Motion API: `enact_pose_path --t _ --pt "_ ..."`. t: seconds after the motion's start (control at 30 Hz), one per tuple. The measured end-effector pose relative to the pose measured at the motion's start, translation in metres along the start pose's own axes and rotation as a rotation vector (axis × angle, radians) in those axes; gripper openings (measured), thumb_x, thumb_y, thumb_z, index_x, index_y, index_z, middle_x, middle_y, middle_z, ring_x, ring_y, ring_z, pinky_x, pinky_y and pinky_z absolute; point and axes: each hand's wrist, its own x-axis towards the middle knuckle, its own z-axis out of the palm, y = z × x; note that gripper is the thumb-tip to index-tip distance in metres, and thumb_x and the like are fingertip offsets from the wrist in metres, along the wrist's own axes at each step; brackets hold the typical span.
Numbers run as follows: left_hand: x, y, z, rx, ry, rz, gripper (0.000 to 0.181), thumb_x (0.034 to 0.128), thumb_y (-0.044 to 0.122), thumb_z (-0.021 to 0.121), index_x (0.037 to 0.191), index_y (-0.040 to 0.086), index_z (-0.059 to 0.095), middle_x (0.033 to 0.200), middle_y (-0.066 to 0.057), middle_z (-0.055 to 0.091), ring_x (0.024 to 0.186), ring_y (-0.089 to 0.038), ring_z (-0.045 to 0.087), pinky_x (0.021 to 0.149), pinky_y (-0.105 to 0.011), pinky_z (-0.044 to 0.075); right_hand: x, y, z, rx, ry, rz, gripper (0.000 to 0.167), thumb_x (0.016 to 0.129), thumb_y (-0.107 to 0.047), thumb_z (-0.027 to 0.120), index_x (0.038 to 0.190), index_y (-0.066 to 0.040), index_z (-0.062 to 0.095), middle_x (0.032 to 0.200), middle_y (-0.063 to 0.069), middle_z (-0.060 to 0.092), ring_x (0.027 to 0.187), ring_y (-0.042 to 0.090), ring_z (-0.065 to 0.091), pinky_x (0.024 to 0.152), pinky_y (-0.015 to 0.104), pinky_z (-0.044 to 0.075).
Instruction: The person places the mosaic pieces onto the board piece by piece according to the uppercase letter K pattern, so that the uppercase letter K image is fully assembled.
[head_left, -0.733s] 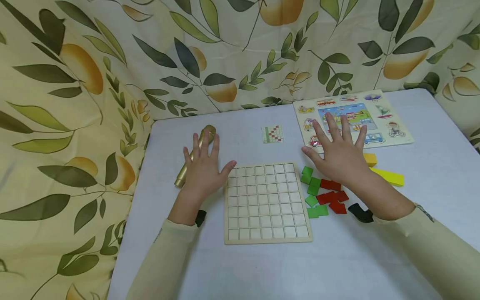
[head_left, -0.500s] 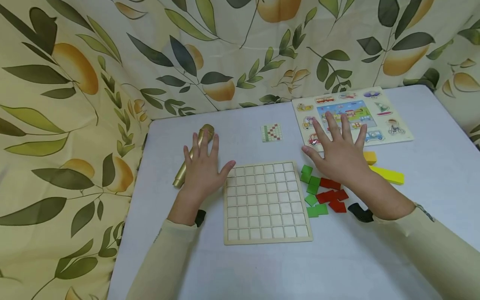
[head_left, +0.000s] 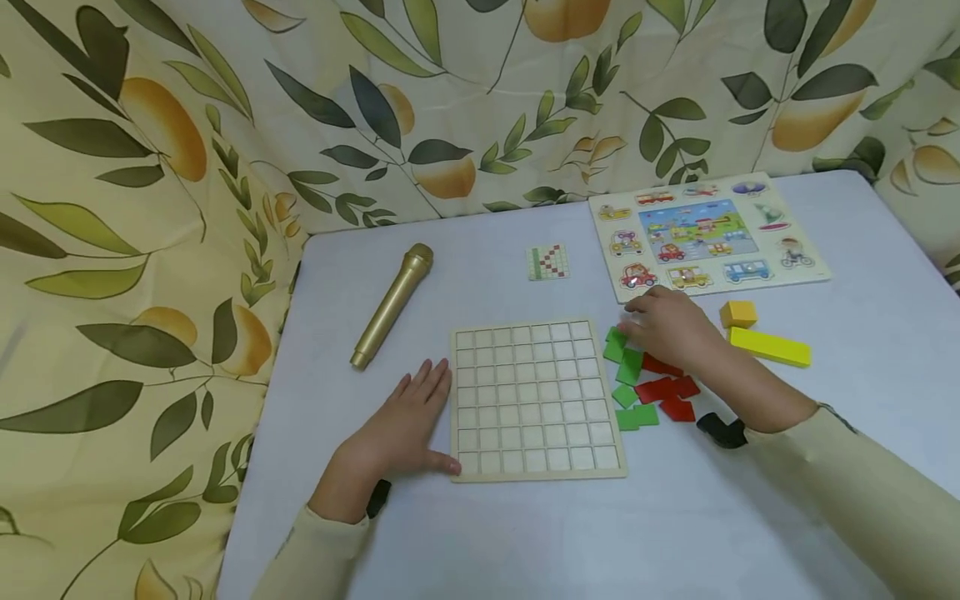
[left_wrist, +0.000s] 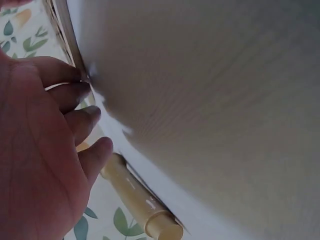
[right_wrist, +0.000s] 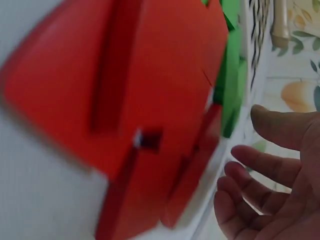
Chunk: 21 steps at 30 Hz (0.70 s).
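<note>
A wooden grid board [head_left: 536,400] lies on the white table. My left hand [head_left: 405,425] rests beside its left edge, fingers extended, with the thumb at the board's lower left corner. In the left wrist view the left fingers [left_wrist: 92,117] are slightly bent and hold nothing. My right hand [head_left: 671,329] is over the top of the green tiles [head_left: 630,367], its fingers pointing left. The right wrist view shows the right thumb [right_wrist: 280,125] apart from loosely bent fingers, with nothing between them. Red tiles [head_left: 657,390] lie beside the green ones, partly under the right forearm's side.
A gold microphone [head_left: 392,308] lies at the left. A small pattern card [head_left: 548,262] is behind the board. At the back right is a vehicle picture puzzle [head_left: 697,229]. A yellow bar [head_left: 768,347] and an orange-yellow block [head_left: 738,314] lie right of the right hand.
My left hand has moved down from over the microphone to the board's left edge. My right hand has drawn back from the puzzle to the green tiles, its spread fingers now bent.
</note>
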Motion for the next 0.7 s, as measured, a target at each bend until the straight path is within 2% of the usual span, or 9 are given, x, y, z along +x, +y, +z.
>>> enact_pose_path --t 0.1,0.23,0.47,0.7 --pt "-0.001 0.0 0.004 0.013 -0.006 0.02 0.137 0.0673 0.072 0.078 0.161 0.003 0.005 0.168 -0.008 -0.004 0.154 -0.027 -0.006 0.123 -0.046 0.004 0.004 -0.002 0.007 0.006 -0.03 -0.013 0.043 0.096 -0.026 0.069 0.123 0.007 0.066 0.121 0.029 0.06 0.107 0.044 0.056 0.095 0.061 0.046" --pt "0.0 0.002 0.004 0.016 0.01 0.042 0.139 0.0647 0.07 0.08 0.161 0.002 0.006 0.168 -0.009 -0.004 0.154 -0.028 -0.003 0.123 -0.047 0.004 0.007 -0.006 0.011 0.026 -0.044 -0.011 0.037 0.094 -0.022 0.071 0.116 0.008 0.068 0.111 0.025 0.064 0.096 0.038 0.058 0.091 0.057 0.049" --pt "0.004 0.002 0.006 0.05 -0.004 0.051 0.138 0.066 0.069 0.079 0.16 -0.001 0.005 0.168 -0.013 -0.005 0.154 -0.028 -0.003 0.123 -0.045 0.005 0.011 -0.008 0.012 0.081 -0.066 0.013 0.028 0.094 -0.015 0.071 0.111 0.008 0.069 0.102 0.021 0.068 0.089 0.033 0.06 0.085 0.052 0.051" --pt "0.003 0.004 0.003 0.018 -0.024 0.053 0.137 0.0666 0.065 0.081 0.159 -0.004 0.007 0.167 -0.017 -0.004 0.154 -0.03 0.0 0.123 -0.045 0.012 0.012 -0.012 0.013 0.122 -0.051 0.006 0.025 0.093 -0.015 0.072 0.108 0.006 0.068 0.098 0.019 0.069 0.086 0.031 0.06 0.08 0.049 0.051"
